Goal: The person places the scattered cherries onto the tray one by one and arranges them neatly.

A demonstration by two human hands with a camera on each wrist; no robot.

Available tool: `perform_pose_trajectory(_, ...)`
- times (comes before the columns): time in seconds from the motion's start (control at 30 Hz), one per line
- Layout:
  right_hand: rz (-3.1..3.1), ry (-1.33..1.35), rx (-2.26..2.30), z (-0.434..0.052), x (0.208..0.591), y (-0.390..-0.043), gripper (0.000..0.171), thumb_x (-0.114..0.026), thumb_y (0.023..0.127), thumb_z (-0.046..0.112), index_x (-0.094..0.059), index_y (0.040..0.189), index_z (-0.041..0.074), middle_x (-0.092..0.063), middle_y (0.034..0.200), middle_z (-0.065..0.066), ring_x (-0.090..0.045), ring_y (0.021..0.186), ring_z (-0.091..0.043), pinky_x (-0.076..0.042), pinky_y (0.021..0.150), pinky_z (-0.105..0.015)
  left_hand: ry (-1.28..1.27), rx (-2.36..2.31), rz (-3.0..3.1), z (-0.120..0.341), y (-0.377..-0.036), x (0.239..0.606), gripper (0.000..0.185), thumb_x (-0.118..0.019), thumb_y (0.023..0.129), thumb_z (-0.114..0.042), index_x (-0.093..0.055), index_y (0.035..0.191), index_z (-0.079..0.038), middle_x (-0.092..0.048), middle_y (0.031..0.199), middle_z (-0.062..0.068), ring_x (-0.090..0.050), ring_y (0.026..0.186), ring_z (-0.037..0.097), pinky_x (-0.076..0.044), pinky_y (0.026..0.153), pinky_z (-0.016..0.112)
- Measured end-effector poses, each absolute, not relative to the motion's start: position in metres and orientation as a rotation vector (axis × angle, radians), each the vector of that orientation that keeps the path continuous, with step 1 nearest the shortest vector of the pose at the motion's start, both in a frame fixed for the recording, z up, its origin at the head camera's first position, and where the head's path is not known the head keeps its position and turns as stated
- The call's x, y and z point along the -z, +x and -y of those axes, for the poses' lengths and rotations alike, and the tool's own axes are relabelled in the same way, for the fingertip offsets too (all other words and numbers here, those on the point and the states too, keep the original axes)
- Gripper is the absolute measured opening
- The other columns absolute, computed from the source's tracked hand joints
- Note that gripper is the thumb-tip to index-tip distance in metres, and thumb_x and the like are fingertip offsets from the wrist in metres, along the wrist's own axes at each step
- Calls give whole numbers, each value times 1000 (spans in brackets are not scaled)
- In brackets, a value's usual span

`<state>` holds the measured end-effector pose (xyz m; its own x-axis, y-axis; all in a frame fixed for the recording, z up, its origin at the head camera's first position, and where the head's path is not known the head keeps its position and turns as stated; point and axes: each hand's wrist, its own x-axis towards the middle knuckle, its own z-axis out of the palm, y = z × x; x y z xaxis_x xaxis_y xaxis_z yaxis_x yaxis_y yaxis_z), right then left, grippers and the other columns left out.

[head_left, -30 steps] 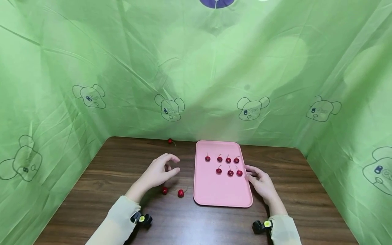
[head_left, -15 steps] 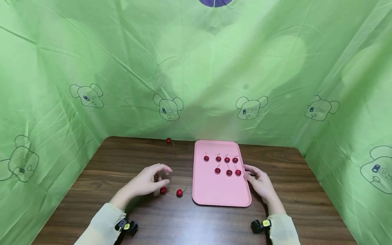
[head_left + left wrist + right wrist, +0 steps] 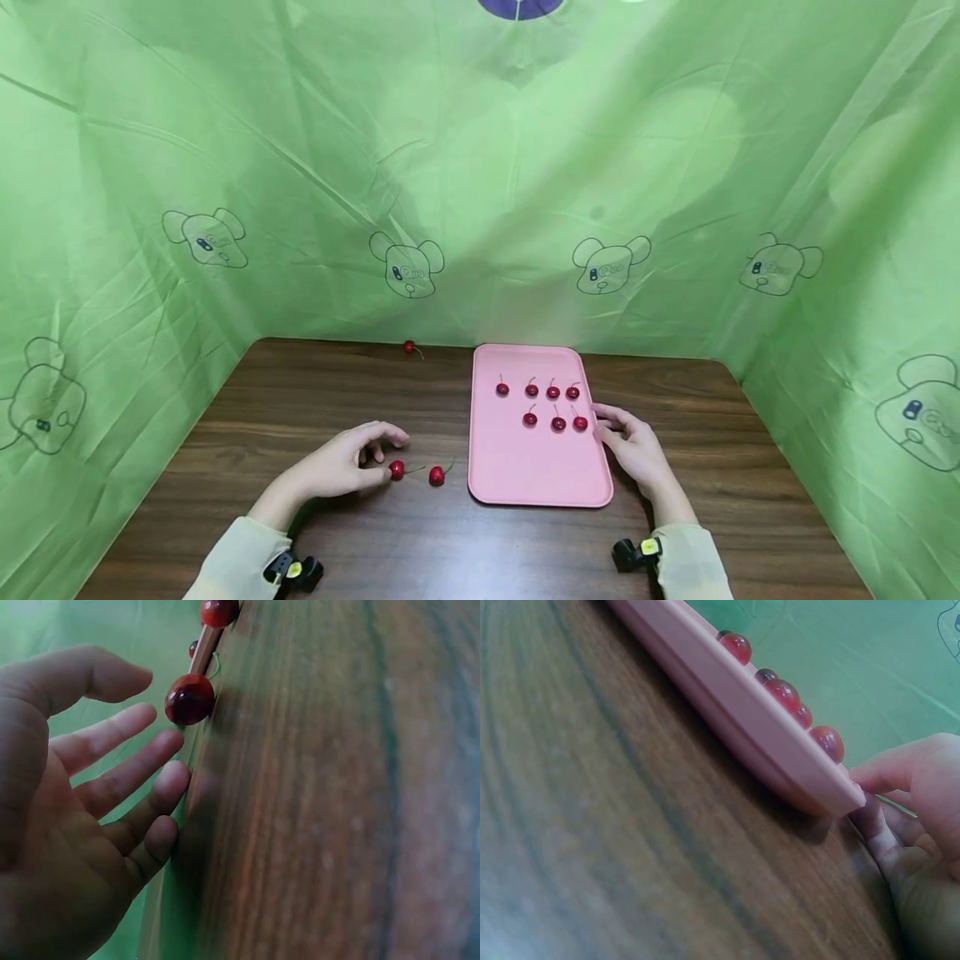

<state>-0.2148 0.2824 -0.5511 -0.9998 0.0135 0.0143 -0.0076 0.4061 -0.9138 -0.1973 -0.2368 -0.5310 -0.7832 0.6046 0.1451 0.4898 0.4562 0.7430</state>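
Observation:
My left hand point(image 3: 348, 461) is low over the table's left half, thumb and fingers spread apart with nothing between them. Right at its thumb tip lies a red cherry point(image 3: 397, 470) with its stem pointing right; the left wrist view shows this cherry point(image 3: 189, 699) just past the fingertips. A second cherry point(image 3: 437, 476) lies a little to the right. My right hand point(image 3: 636, 447) holds the right rim of a pink tray point(image 3: 536, 475), its thumb point(image 3: 881, 771) on the edge and fingers below. Several cherries stand in two rows on the tray, among them one cherry point(image 3: 529, 419) in the front row.
Another cherry point(image 3: 408, 346) lies near the back edge of the dark wooden table point(image 3: 337, 383). Green cloth point(image 3: 480, 275) with bear drawings hangs behind and on both sides. Each wrist wears a small black camera.
My left hand has moved left and lower, from above the loose cherries to beside the left one. My right hand stays at the tray's rim. The view has shifted slightly.

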Motion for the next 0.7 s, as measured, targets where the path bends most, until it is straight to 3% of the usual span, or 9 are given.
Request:
perform_pose_trajectory(0.23, 2644, -7, -1644, -282, 551, -217, 41, -69, 107, 12, -67, 147, 4, -72, 132, -20, -68, 120, -26, -55, 89, -20, 1057, -1183, -2515, 239, -194, 533, 60, -74, 82, 4, -69, 136, -20, -69, 123, -2, -62, 100, 23, -52, 79, 32)
perform_pose_trajectory(0.47, 2662, -44, -1656, -281, 550, -217, 40, -68, 108, 13, -67, 148, 7, -72, 131, -18, -66, 120, -26, -54, 90, -19, 1062, -1138, -2484, 240, -194, 530, 56, -73, 84, 3, -72, 132, -25, -69, 120, -7, -61, 102, 20, -49, 85, 33)
perform_pose_trajectory(0.7, 2659, -48, -1665, -282, 551, -215, 40, -69, 108, 14, -67, 148, 7, -72, 131, -18, -66, 121, -27, -54, 90, -20, 1042, -1179, -2458, 241, -195, 533, 50, -74, 86, 5, -74, 127, -23, -69, 120, -3, -63, 101, 22, -50, 87, 34)
